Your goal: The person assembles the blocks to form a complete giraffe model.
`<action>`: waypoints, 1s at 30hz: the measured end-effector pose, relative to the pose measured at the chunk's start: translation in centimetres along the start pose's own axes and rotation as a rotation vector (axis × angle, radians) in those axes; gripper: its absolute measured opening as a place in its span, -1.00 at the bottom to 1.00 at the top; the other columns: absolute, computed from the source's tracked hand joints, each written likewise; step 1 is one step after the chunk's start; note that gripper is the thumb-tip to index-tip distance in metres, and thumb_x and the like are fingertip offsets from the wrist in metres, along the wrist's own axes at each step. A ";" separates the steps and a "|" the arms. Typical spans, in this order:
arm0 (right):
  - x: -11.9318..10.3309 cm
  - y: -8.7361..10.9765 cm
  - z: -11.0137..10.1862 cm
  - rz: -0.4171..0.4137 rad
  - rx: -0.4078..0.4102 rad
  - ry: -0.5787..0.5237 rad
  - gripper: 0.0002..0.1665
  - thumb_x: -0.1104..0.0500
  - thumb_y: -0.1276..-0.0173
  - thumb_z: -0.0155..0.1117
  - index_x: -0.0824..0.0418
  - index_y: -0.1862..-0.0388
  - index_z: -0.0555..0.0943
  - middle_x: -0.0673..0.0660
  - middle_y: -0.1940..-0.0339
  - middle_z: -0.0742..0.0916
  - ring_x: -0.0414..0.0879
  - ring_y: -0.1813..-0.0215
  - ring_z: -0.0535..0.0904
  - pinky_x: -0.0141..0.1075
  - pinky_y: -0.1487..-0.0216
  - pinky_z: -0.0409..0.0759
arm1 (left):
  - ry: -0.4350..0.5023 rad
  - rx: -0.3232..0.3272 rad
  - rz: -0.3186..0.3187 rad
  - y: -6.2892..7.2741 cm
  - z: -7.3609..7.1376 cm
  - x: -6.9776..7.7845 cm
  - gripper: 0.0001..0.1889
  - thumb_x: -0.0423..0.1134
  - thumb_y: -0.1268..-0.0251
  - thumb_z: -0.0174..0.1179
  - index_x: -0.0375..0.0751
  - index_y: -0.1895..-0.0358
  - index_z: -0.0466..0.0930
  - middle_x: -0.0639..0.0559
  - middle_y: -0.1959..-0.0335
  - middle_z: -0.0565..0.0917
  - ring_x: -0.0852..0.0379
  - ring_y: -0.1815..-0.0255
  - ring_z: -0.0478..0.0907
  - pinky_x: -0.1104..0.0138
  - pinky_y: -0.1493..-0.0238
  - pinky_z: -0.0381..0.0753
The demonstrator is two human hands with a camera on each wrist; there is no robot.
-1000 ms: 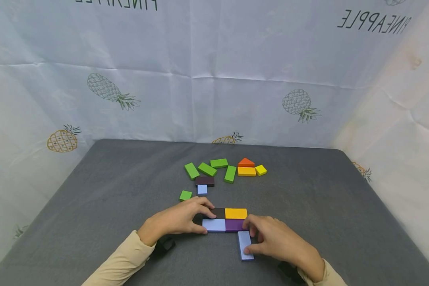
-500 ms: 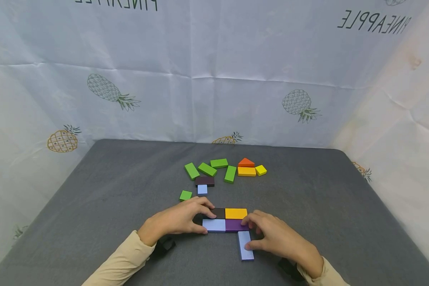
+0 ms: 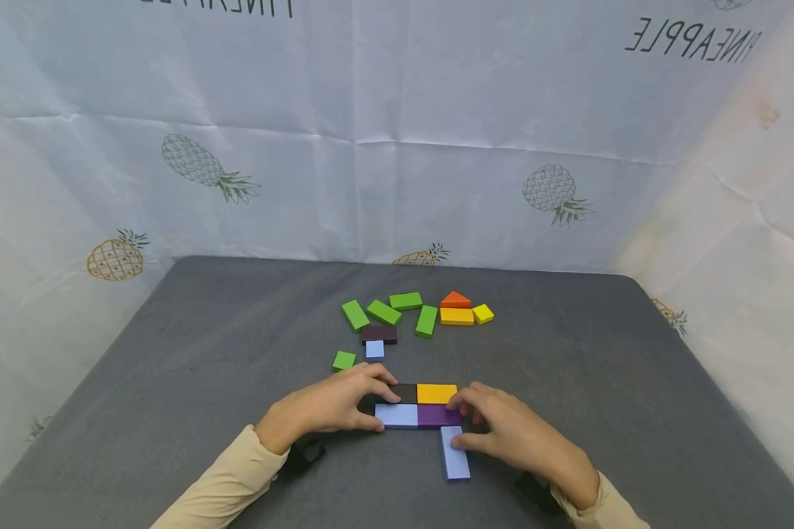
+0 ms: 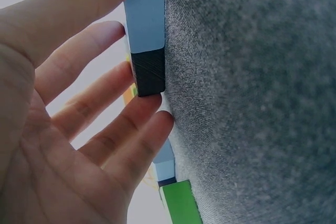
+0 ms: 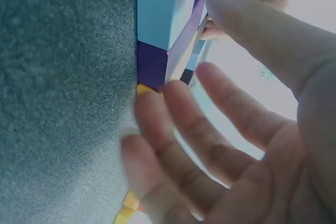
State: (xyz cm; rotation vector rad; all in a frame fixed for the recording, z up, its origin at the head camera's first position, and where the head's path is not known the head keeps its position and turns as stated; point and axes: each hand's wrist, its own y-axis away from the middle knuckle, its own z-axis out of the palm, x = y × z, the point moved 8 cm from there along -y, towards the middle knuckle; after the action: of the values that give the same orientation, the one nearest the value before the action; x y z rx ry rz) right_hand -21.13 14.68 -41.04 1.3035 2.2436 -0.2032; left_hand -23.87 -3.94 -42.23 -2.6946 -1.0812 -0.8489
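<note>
In the head view, a light blue block (image 3: 396,416) and a purple block (image 3: 438,416) lie end to end, behind them a black block (image 3: 406,394) and a yellow-orange block (image 3: 437,394). My left hand (image 3: 334,402) rests at their left end, thumb at the light blue block, fingers loosely extended by the black one. A second light blue block (image 3: 455,454) points toward me from the purple block's right end. My right hand (image 3: 512,433) is over that corner, thumb near the second light blue block and fingertips by the purple one. Its fingers are loosely spread, holding nothing in the right wrist view.
Farther back lie several green blocks (image 3: 384,313), a dark block (image 3: 379,334), a small light blue block (image 3: 374,350), a yellow-orange block (image 3: 456,317), an orange triangle (image 3: 455,300) and a yellow block (image 3: 483,314). A small green block (image 3: 343,361) is beside my left hand.
My right hand has loosened from the second light blue block and shifted slightly away from me. That block stays in place. My left hand has not visibly moved.
</note>
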 end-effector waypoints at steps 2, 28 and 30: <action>-0.1 -0.2 -0.3 -0.016 0.032 0.006 -0.58 -0.07 -0.23 0.46 0.05 -0.01 0.62 -0.13 0.12 0.64 -0.28 0.17 0.50 -0.35 0.16 0.55 | -0.005 0.002 0.003 0.0 0.0 0.0 -0.58 -0.12 -0.19 0.43 -0.06 -0.13 0.69 0.07 -0.24 0.53 0.10 -0.30 0.42 0.17 -0.29 0.51; -2.3 -8.2 -1.4 -0.233 0.088 0.042 -0.68 0.12 -0.38 0.34 0.18 -0.07 0.63 0.07 0.00 0.72 -0.04 -0.03 0.63 -0.09 -0.11 0.62 | -0.006 -0.010 0.027 0.1 -0.1 0.1 -0.59 -0.11 -0.19 0.42 -0.06 -0.12 0.69 0.08 -0.24 0.54 0.10 -0.29 0.43 0.17 -0.29 0.51; -2.5 -8.8 -1.3 -0.226 0.076 0.051 -0.68 0.13 -0.38 0.34 0.19 -0.07 0.63 0.08 -0.01 0.72 -0.03 -0.04 0.62 -0.08 -0.13 0.61 | -0.003 -0.011 0.026 0.1 -0.1 0.1 -0.59 -0.11 -0.20 0.42 -0.05 -0.13 0.69 0.08 -0.24 0.53 0.11 -0.29 0.43 0.18 -0.28 0.51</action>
State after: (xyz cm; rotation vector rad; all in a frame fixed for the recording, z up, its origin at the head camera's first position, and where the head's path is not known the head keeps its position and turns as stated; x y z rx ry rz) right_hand -28.05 8.71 -39.80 1.1011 2.4478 -0.3429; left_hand -23.83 -3.97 -42.11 -2.7138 -1.0420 -0.8502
